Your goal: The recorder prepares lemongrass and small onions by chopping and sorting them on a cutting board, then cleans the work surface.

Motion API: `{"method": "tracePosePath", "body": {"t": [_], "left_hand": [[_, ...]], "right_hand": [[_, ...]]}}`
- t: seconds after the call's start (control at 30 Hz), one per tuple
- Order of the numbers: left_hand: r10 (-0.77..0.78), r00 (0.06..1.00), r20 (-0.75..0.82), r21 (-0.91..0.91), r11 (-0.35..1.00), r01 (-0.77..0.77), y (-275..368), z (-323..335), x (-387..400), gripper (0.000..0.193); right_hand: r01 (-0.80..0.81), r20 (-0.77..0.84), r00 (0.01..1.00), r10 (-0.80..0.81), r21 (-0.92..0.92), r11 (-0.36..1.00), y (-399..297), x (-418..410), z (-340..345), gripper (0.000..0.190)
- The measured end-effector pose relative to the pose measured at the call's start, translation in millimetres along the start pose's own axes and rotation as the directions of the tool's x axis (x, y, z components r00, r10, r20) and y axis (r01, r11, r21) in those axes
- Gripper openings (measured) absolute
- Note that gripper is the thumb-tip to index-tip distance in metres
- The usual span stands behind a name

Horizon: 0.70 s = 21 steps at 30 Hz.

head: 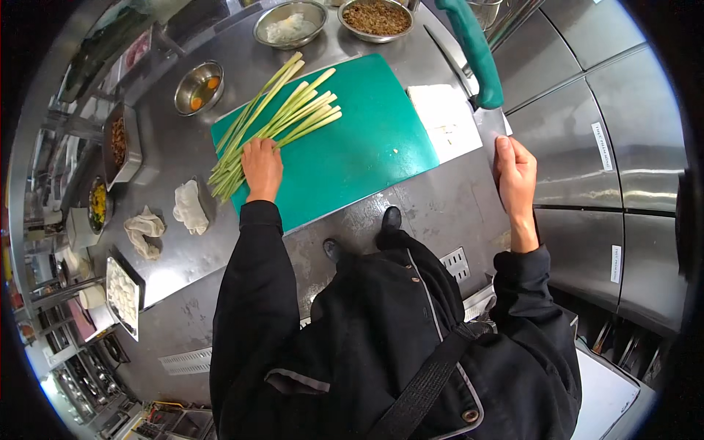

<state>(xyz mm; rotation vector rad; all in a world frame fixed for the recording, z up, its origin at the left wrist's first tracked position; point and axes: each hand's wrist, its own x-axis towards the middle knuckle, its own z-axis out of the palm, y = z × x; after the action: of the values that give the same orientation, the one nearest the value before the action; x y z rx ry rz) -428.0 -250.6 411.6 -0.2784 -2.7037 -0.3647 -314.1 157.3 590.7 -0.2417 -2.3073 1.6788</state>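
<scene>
A bunch of lemongrass stalks [286, 113] lies across the left part of a green cutting board [368, 132]. My left hand [263, 169] rests on the lower stalks with its fingers curled over them. At the right, my right hand [515, 170] pinches the broad steel blade of a knife [490, 127] between thumb and fingers. The knife's green handle [476, 52] points away from me, toward the top of the view. Beneath the board's right side, a white cloth [443, 124] sticks out with small scraps on it.
Steel bowls hold minced filling [377, 19], a pale food [289, 27] and cracked eggs [203, 93]. Another knife [448, 58] lies behind the cloth. Two crumpled cloths [191, 206] and a tray of white pieces [122, 294] are at left. Steel cabinet doors [577, 137] stand at right.
</scene>
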Motion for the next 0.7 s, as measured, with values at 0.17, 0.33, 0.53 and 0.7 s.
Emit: {"method": "tracePosePath", "body": {"t": [0.17, 0.33, 0.53, 0.7], "left_hand": [[0.182, 0.983, 0.024, -0.400, 0.903, -0.158, 69.7, 12.7, -12.9, 0.008], [0.218, 0.969, 0.112, -0.457, 0.877, -0.145, 118.8, 19.5, -38.6, 0.027], [0.145, 0.944, 0.295, -0.223, 0.972, -0.080, 60.2, -33.0, -52.7, 0.036], [0.097, 0.951, 0.295, -0.487, 0.871, 0.062, 39.2, -28.3, -70.7, 0.011]], "right_hand": [[-0.044, -0.003, 0.999, 0.044, -0.018, 0.999, 12.1, -7.6, 8.8, 0.040], [-0.010, -0.023, 1.000, 0.012, 0.112, 0.994, -4.1, -22.3, 43.6, 0.040], [0.160, 0.317, 0.944, 0.094, -0.686, 0.710, 134.3, -74.7, 87.5, 0.049], [0.036, 0.319, 0.927, 0.197, -0.598, 0.801, 102.2, -68.3, 90.3, 0.052]]}}
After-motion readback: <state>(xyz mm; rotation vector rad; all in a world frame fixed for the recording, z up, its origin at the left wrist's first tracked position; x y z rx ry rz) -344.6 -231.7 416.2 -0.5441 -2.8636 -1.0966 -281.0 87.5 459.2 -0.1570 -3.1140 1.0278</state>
